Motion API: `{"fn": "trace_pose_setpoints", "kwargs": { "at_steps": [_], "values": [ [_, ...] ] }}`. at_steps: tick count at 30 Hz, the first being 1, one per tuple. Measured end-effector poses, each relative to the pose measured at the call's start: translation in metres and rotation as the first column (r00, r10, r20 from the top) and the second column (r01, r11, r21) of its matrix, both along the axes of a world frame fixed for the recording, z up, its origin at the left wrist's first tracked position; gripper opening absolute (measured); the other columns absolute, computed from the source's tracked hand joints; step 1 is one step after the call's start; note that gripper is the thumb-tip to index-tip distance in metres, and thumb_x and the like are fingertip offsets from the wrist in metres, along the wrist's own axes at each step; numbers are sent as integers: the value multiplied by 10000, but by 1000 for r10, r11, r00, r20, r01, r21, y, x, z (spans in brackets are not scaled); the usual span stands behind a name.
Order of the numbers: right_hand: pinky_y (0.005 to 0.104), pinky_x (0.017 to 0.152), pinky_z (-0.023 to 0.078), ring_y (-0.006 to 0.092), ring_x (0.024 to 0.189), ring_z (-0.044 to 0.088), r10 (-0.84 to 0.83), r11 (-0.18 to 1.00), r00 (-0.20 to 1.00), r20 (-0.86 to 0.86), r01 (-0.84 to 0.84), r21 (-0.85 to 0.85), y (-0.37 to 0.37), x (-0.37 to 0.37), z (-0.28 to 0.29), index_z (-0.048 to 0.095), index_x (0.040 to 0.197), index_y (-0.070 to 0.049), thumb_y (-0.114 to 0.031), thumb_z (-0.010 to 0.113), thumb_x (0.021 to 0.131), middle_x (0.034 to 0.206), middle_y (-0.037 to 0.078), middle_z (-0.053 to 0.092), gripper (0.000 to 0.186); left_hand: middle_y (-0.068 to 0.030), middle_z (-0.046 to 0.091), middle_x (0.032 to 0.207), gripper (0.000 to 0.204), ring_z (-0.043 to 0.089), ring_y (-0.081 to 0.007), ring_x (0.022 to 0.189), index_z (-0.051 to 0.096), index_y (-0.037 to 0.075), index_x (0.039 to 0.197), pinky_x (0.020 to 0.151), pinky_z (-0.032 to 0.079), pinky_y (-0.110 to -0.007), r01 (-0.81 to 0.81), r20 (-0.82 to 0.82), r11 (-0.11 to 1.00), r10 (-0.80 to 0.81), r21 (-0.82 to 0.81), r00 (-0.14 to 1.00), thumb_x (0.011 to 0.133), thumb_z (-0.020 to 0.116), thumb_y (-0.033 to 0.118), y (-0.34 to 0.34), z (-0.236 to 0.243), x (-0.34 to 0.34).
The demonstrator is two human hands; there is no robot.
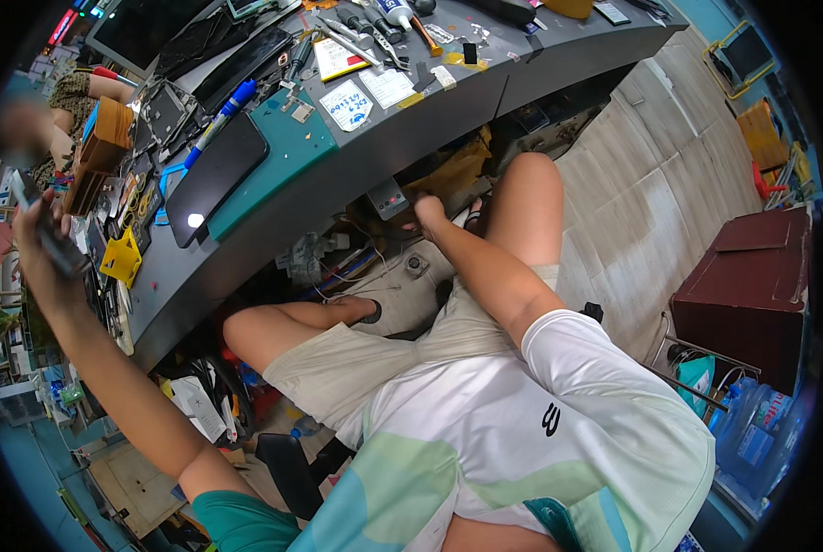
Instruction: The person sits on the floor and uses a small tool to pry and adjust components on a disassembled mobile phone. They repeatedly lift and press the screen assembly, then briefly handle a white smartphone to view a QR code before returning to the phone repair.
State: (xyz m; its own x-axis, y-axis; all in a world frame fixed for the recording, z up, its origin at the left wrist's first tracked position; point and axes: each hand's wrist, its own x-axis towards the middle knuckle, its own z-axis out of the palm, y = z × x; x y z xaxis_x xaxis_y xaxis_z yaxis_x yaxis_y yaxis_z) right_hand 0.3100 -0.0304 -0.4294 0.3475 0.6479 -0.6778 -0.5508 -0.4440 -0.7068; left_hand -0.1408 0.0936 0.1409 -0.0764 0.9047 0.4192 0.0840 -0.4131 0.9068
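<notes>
Your right hand (pixel 427 213) reaches under the grey counter (pixel 356 152), grip hidden; your left hand (pixel 39 244) already holds up a dark phone (pixel 48 235), closed around it.

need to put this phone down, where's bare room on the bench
Barest patch: the teal mat between the dark tablet and the paper slips. The far end with tools and the left edge around the yellow part are crowded.
</notes>
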Motion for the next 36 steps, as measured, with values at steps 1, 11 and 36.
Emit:
{"fn": "trace_pose_setpoints", "kwargs": {
  "at_steps": [1,11,36],
  "values": [
    [542,697,719,440,1073,809,3,1000,1000,18,-3,-18,-1,-1,-2,731,1385,42,-323,545,1150,1324,243,764,472,-183,679,1243,467,583,-172,977,627,-78,1420,799,517,-294,130,52,991,-129,-20,990,1110,691,265,-25,6,4],
    [527,1148,613,487,1319,775,366,922,732,575,-199,-333,7,14,-27,864,1182,65,-237,641,1038,1307,322,822,402,-213,628,1195,1412,676,-246,693,190,-13,1842,579,596,-365,504,431,628,-282,-593,858,664,876,358,-266,-90,151],
    [550,1097,629,453,1310,781,765,494,118,633,-738,-460,-42,7,65,870,1246,31,-561,801,1018,1350,279,826,638,-291,684,1261,829,801,-464,927,228,194,1863,736,720,-660,795,748,240,-271,-558,606,1207,298,695,-289,-245,219]
  ]
}}
